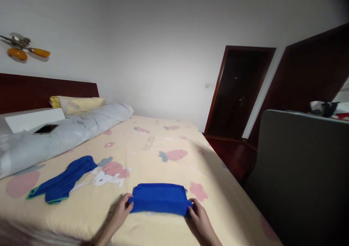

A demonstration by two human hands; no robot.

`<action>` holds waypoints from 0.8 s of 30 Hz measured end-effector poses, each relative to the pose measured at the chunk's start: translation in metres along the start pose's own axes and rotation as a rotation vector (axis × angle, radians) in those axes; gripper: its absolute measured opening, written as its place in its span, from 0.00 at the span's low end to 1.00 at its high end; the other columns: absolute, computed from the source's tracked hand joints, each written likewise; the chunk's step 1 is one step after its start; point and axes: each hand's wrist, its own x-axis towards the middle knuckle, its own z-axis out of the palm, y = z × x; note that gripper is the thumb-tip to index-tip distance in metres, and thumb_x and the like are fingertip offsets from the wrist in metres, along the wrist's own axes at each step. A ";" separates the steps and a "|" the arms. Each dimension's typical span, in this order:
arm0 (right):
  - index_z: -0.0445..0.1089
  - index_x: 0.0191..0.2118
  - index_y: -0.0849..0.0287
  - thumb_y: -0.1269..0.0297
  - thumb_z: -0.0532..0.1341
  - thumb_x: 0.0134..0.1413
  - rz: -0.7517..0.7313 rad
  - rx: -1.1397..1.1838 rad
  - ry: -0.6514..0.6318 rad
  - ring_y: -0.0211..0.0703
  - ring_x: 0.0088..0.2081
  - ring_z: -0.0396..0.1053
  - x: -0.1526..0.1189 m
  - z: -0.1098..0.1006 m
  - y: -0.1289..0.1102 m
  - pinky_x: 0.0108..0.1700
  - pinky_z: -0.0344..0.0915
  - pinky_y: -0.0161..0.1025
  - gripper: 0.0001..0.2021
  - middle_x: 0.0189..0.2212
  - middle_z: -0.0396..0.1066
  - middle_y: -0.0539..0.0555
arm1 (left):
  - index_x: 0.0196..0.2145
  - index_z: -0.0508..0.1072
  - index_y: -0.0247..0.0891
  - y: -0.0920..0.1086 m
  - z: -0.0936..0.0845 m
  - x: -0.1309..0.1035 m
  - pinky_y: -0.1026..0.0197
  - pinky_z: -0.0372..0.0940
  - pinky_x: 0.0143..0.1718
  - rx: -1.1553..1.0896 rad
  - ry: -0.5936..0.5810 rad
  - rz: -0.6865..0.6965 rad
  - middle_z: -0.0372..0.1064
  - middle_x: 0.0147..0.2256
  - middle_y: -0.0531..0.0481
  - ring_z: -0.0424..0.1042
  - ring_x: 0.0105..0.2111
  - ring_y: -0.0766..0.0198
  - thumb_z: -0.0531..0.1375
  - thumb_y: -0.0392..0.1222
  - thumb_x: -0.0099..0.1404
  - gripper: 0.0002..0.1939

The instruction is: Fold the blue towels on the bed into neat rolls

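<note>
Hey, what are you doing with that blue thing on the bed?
A person's left hand and right hand hold a folded blue cloth by its two ends. It lies flat in a rough rectangle on the patterned bed. Off to the left, another blue cloth with green edging lies loosely spread, with neither hand on it.

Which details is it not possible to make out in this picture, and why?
In the head view:
Folded blue cloth: inner layers, hidden by its top layer.
Left hand and right hand: some fingers, hidden by the hands or the cloth.
White box: left side, cut off by the left edge.
Dark phone-like object: surface details, too small.
Items beyond the grey panel: lower parts, hidden by it.
</note>
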 end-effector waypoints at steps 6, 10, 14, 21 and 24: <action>0.71 0.41 0.57 0.55 0.53 0.58 0.015 -0.327 0.192 0.55 0.39 0.72 0.012 0.015 0.014 0.40 0.67 0.48 0.14 0.37 0.75 0.60 | 0.43 0.72 0.40 0.001 0.019 0.011 0.54 0.64 0.48 0.385 0.194 -0.048 0.75 0.41 0.47 0.73 0.46 0.56 0.53 0.34 0.61 0.14; 0.70 0.48 0.57 0.62 0.50 0.61 -0.217 -0.402 0.299 0.55 0.48 0.69 0.010 0.029 -0.005 0.48 0.66 0.52 0.16 0.48 0.72 0.62 | 0.55 0.69 0.41 0.013 0.037 0.008 0.52 0.61 0.56 0.443 0.266 0.197 0.71 0.53 0.45 0.69 0.54 0.57 0.48 0.30 0.62 0.25; 0.58 0.64 0.53 0.67 0.50 0.62 -0.468 -0.368 0.044 0.51 0.60 0.61 0.002 0.055 -0.043 0.59 0.60 0.51 0.24 0.62 0.62 0.57 | 0.67 0.51 0.46 0.045 0.067 -0.001 0.53 0.57 0.62 0.428 0.085 0.538 0.54 0.65 0.51 0.56 0.63 0.60 0.48 0.31 0.64 0.34; 0.50 0.67 0.51 0.70 0.52 0.60 -0.492 -0.410 -0.108 0.49 0.63 0.57 0.005 0.068 -0.036 0.62 0.58 0.52 0.30 0.64 0.58 0.56 | 0.69 0.37 0.51 0.050 0.068 -0.001 0.47 0.51 0.65 0.459 -0.120 0.544 0.43 0.68 0.51 0.50 0.66 0.57 0.50 0.41 0.68 0.36; 0.53 0.66 0.53 0.68 0.52 0.61 -0.447 -0.410 -0.124 0.50 0.64 0.57 0.008 0.049 -0.018 0.62 0.56 0.53 0.28 0.63 0.59 0.57 | 0.68 0.39 0.54 0.031 0.047 0.003 0.48 0.49 0.65 0.476 -0.132 0.507 0.44 0.68 0.52 0.50 0.66 0.57 0.51 0.41 0.68 0.35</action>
